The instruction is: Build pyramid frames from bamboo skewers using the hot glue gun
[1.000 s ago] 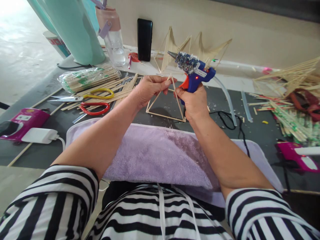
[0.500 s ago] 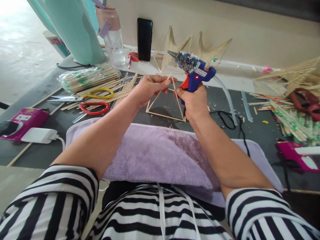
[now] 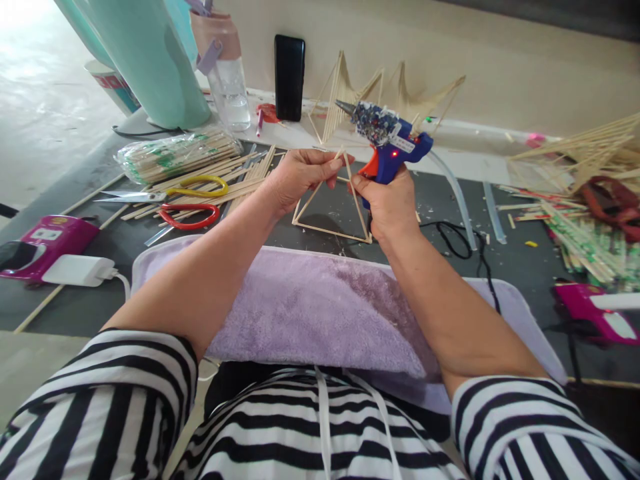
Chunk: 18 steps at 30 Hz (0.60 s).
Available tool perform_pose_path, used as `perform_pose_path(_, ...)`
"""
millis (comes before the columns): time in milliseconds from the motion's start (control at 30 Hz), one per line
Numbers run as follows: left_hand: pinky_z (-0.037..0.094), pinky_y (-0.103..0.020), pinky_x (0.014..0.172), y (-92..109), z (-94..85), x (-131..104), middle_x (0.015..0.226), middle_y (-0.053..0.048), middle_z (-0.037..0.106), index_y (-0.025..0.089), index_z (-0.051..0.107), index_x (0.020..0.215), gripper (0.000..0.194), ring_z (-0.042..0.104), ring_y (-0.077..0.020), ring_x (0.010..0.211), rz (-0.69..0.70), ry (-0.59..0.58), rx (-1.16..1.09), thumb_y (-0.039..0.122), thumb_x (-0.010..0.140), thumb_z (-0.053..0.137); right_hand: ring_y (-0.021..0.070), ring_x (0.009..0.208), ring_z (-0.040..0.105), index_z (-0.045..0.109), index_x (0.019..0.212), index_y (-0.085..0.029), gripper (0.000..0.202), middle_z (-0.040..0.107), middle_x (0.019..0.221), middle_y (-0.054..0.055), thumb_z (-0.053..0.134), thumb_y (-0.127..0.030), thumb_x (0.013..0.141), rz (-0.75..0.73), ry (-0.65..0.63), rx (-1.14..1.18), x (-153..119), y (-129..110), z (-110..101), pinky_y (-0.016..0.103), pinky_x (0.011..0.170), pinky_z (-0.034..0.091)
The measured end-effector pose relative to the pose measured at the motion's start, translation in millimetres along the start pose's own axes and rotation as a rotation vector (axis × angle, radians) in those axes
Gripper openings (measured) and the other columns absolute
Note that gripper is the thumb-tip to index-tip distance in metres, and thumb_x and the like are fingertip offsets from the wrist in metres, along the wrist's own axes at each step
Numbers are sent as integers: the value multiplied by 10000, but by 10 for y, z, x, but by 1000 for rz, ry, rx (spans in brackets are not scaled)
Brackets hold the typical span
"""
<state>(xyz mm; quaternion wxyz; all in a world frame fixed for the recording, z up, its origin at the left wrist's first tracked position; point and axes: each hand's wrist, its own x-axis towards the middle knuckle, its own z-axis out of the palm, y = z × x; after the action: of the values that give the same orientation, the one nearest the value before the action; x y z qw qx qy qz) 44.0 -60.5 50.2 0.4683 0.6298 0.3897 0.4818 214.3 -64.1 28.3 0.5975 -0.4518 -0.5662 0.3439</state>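
A frame of thin wooden sticks (image 3: 330,234) stands on the dark tabletop, its sticks meeting in a peak. My left hand (image 3: 306,175) pinches the sticks close to that peak, fingers closed. My right hand (image 3: 393,203) is wrapped round the handle of a blue glue gun (image 3: 387,143) with an orange trigger and a lit red light. The gun's metal nozzle points up and to the left, apart from the peak. My right thumb and fingertips lie against the right-hand slanting stick. Some of the frame's far side is hidden behind my left fingers.
Scissors (image 3: 165,197) lie on loose sticks (image 3: 250,179) at the left, beside a bagged stick bundle (image 3: 180,155). A phone (image 3: 289,79), a water bottle (image 3: 227,80) and finished stick models (image 3: 345,100) stand behind. A lilac towel (image 3: 310,307) covers the front edge; a black cord (image 3: 450,240) trails right.
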Motion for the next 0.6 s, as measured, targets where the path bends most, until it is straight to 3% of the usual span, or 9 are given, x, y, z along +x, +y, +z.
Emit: perform_pose_path(600, 340, -202, 517, 22, 5, -9, 601, 13, 570, 148, 722, 897, 253, 478, -67, 560, -8, 12, 15, 381, 818, 660, 160, 735, 660, 541, 981, -239, 412, 595, 765, -45, 756, -432, 688, -21, 5, -15, 3, 16, -3, 366, 705, 557)
